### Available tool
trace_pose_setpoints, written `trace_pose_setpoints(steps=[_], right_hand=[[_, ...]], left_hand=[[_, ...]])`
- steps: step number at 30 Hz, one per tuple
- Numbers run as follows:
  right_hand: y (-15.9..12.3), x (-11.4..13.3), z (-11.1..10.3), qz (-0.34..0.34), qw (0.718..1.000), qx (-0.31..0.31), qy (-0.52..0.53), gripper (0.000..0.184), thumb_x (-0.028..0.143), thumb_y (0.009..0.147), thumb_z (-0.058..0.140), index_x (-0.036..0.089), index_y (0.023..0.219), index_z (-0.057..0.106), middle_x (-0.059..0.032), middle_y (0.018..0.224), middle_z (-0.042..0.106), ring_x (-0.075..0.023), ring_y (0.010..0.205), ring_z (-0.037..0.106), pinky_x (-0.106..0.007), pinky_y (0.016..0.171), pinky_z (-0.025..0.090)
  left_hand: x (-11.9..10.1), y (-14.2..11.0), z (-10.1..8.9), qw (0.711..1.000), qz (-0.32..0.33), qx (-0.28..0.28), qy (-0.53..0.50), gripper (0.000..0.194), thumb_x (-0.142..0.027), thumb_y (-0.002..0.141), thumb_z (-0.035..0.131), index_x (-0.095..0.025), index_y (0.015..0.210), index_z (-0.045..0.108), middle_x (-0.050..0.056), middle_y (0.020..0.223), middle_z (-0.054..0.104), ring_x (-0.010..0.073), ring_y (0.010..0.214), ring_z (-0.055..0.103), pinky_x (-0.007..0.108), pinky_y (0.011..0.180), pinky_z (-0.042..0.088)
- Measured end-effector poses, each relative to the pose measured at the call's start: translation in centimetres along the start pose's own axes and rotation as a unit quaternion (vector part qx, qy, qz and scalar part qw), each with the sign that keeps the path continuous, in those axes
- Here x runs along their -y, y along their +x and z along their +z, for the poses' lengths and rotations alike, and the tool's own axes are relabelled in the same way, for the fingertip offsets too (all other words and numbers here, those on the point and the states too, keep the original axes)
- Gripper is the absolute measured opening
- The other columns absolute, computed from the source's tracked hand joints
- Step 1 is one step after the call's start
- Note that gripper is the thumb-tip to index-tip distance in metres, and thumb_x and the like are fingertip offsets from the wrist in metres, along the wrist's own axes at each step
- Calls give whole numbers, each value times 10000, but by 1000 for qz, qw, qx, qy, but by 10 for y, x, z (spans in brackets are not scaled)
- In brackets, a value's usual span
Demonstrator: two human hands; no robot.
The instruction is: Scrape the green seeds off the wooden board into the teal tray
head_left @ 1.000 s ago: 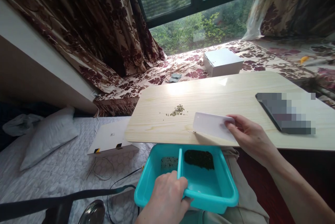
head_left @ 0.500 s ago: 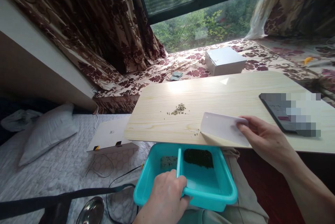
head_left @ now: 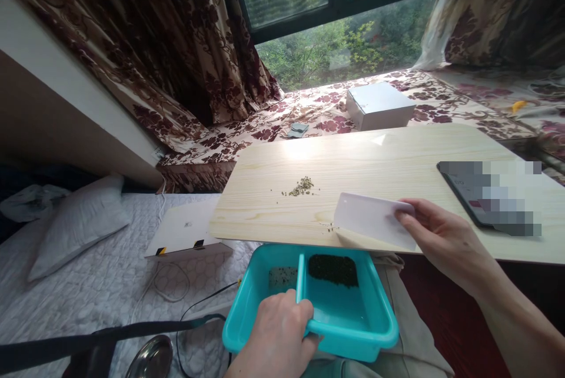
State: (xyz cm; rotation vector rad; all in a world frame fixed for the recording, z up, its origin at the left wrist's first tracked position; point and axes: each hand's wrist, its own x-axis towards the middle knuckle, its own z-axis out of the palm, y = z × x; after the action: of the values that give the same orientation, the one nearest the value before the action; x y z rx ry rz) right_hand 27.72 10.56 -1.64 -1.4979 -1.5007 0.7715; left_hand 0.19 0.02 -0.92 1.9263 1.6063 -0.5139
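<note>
My left hand (head_left: 282,325) is closed on the near rim of a turquoise two-compartment tub (head_left: 384,301), where the divider meets it. Dark fine material (head_left: 333,270) lies in the tub's right compartment, with pale bits in the left one. Between the thumb and fingers of my right hand (head_left: 435,234) is a flat whitish plastic scraper (head_left: 373,219), tilted over the table's near edge. A few small grains (head_left: 329,228) lie at its left edge. Farther in is a small pile of greenish-brown grains (head_left: 303,185) on the light wooden table (head_left: 247,189).
A tablet-like device (head_left: 463,195), partly pixelated, rests on the table's right side. Behind the table stands a silver-grey box (head_left: 382,104) on patterned cloth. A white box (head_left: 188,228), cables and a metal bowl (head_left: 152,357) are on the quilted bed at left.
The scraper in my right hand has moved slightly left. The tub has shifted a little left and down in the picture, with my left hand still on its rim.
</note>
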Motion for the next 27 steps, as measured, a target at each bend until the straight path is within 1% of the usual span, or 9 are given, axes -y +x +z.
trace_pose_setpoints(steps=[3,8,10,14,17,19,23,27], right_hand=[[-2,-3,-3,4,1000,-16,-2,285,507,768,679,251,877,742,-24,735,753,-205,613,666,-300,497,507],[-6,-4,-4,26,1000,10,10,328,553,768,667,248,875,721,-25,717,731,-206,597,661,-304,481,518],[-5,-2,-2,30,999,9,11,327,554,771,662,249,874,716,-29,730,738,-212,613,674,-307,492,530],[0,1,3,19,1000,-4,-2,314,529,782,653,243,886,727,-36,758,752,-216,663,693,-303,542,546],[3,2,7,10,1000,8,-13,330,532,785,635,227,882,719,-37,735,738,-202,629,666,-294,534,524],[3,2,9,4,1000,16,-12,332,536,783,631,227,870,714,-32,708,726,-194,594,641,-291,510,505],[1,4,8,1,1000,19,3,292,517,770,657,241,846,718,-21,709,733,-195,596,648,-287,499,508],[-1,3,5,4,1000,9,15,269,504,771,688,252,853,734,-20,733,751,-207,625,673,-297,513,535]], left_hand=[[0,0,2,1000,1,-2,-2,141,-318,941,693,-212,1023,735,82,1110,724,308,1087,678,372,889,510],[3,0,3,1000,1,-3,-2,136,-310,938,678,-222,1029,729,81,1117,722,313,1095,673,381,896,506],[4,1,4,1000,5,-7,0,121,-291,933,670,-225,1018,726,76,1108,723,307,1084,674,375,890,505],[5,2,4,1000,4,-11,2,118,-287,929,665,-227,1013,723,75,1106,722,301,1075,674,368,884,506],[3,0,1,1000,-4,4,3,129,-296,927,674,-222,1019,727,82,1108,721,307,1077,673,373,885,509],[3,-1,0,1000,-6,3,0,127,-294,932,672,-222,1020,728,80,1103,721,303,1076,674,370,889,509],[4,-2,0,1000,-8,-10,-9,123,-293,934,676,-224,1021,728,76,1108,722,300,1089,674,365,896,506],[5,1,2,1000,-3,-9,-8,107,-293,929,687,-223,1002,723,72,1100,726,293,1077,681,355,878,506]])
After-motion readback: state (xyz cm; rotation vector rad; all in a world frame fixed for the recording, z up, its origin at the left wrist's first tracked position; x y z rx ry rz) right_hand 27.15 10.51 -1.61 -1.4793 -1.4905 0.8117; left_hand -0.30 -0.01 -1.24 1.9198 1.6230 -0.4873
